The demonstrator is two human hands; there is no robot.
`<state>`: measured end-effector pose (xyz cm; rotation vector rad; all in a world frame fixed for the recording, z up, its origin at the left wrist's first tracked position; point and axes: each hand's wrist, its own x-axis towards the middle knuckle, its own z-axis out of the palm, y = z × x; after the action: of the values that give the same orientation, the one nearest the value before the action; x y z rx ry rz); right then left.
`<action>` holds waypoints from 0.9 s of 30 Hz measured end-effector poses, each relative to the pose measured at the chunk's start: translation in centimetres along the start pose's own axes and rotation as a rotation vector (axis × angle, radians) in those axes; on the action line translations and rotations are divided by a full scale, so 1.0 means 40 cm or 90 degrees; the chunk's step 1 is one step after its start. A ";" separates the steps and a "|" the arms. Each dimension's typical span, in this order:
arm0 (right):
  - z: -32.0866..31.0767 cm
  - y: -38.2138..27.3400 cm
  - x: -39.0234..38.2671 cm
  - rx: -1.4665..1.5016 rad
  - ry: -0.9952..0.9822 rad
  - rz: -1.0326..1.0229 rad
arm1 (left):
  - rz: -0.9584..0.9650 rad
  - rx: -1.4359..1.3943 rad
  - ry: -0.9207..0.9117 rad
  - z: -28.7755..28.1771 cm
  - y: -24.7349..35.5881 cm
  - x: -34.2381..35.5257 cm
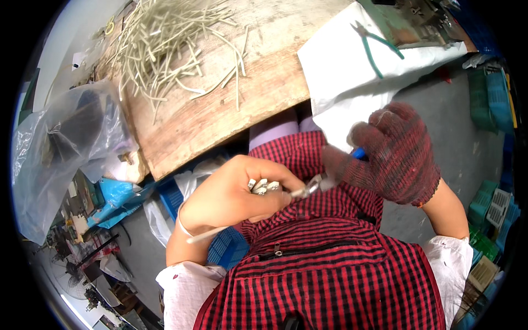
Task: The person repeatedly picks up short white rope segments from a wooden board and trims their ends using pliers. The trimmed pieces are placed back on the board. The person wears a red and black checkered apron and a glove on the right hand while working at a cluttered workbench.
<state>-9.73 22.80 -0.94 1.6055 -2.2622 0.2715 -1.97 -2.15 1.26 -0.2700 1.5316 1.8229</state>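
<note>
My bare left hand (pixel 234 190) is closed around a small bundle of pale, thin tube pieces (pixel 264 187). One long pale piece (pixel 206 235) sticks out below it toward the wrist. In a dark red and black knitted glove, my right hand (pixel 393 157) grips a hand tool with a blue handle (pixel 358 153). The tool's metal head (pixel 313 186), partly blurred, meets the end of a piece at my left fingertips. Most of the tool is hidden by the glove. Both hands are above my lap, over a red and black checked apron (pixel 330 269).
A wooden table (pixel 264 77) ahead bears a heap of pale strips (pixel 159 49). Green-handled pliers (pixel 379 47) lie on white sheeting (pixel 335 77) at the right. Clear plastic (pixel 71 132) hangs at the left. A blue basket (pixel 228 247) sits below my left arm; crates (pixel 489 214) stand at far right.
</note>
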 end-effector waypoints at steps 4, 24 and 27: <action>0.021 -0.008 -0.039 0.297 0.005 0.053 | 0.058 -0.189 -0.138 0.006 -0.016 -0.017; -0.003 -0.013 -0.004 0.011 -0.013 0.054 | 0.017 0.029 0.028 0.004 0.001 -0.011; -0.017 -0.001 0.010 0.091 -0.023 0.014 | -0.027 -0.087 -0.080 -0.015 -0.014 -0.007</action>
<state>-9.69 22.67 -0.18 1.6683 -2.3359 0.4233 -1.56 -2.80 0.83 -0.2458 1.3086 1.8770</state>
